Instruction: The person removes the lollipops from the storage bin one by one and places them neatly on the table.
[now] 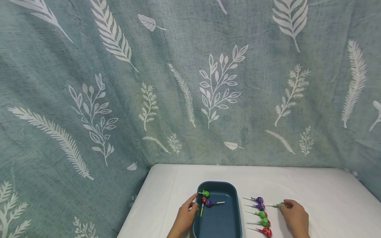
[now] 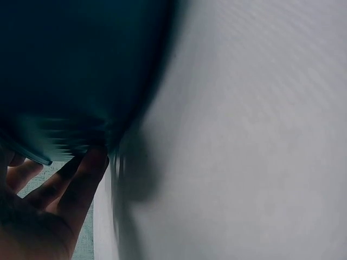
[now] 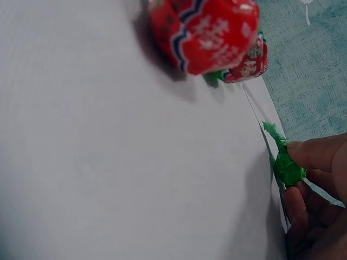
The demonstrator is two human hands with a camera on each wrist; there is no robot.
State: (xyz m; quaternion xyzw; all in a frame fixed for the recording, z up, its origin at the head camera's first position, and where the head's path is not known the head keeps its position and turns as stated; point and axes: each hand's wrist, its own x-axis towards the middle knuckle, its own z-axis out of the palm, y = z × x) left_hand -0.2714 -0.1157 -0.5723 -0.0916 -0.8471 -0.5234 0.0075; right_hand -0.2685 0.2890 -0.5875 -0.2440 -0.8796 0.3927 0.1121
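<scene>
Your right hand (image 1: 295, 216) pinches the light, crinkly green lollipop (image 3: 286, 162) by its wrapped head, left hand (image 1: 185, 218) gripping the stiff tray (image 1: 220, 224) rim.

A dark teal tray (image 1: 235, 195) sits at six o'clock on the white table (image 1: 312, 185). The left hand (image 1: 187, 215) grips its nine-o'clock rim. Inside, at the tray's ten o'clock, lie three lollipops (image 1: 207, 199), green, red and purple. At the tray's three o'clock five more (image 1: 260, 215) lie in a column; beyond them the right hand (image 1: 295, 216) pinches a green lollipop (image 1: 279, 205).
</scene>
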